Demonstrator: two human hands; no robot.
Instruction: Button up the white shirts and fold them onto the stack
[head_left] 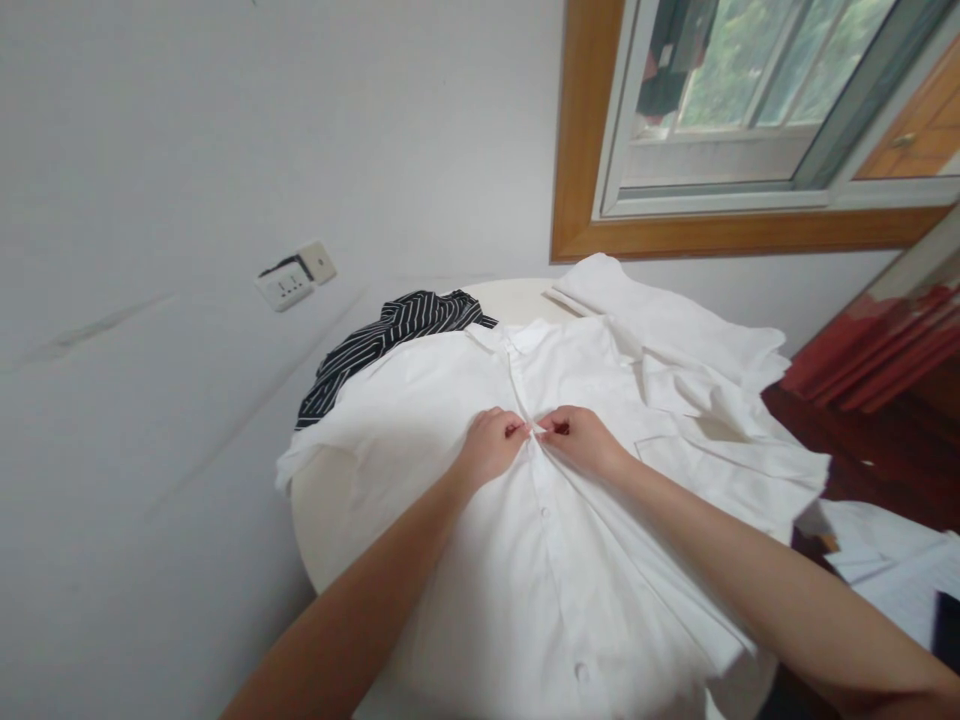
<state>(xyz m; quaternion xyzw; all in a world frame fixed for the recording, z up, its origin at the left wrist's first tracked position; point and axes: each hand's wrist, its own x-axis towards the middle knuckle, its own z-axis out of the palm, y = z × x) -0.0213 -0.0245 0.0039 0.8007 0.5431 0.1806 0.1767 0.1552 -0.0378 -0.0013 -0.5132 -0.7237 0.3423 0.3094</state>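
A white button-up shirt (465, 560) lies spread over the round table, front side up, its collar toward the wall. Near the upper chest, my left hand (495, 440) pinches the front placket from the left. Facing it, my right hand (581, 437) pinches the same placket from the right, and the fingertips of both hands nearly meet. Fabric is drawn up in small folds between them. A button at that spot is too hidden to make out. Below my hands, buttons show along the placket.
A black garment with white stripes (405, 330) lies at the table's back left. More white clothing (675, 330) is heaped at the right. The pale table (322, 510) stands against a wall with a socket (286, 285). A wood-framed window is above; papers (900, 570) lie at lower right.
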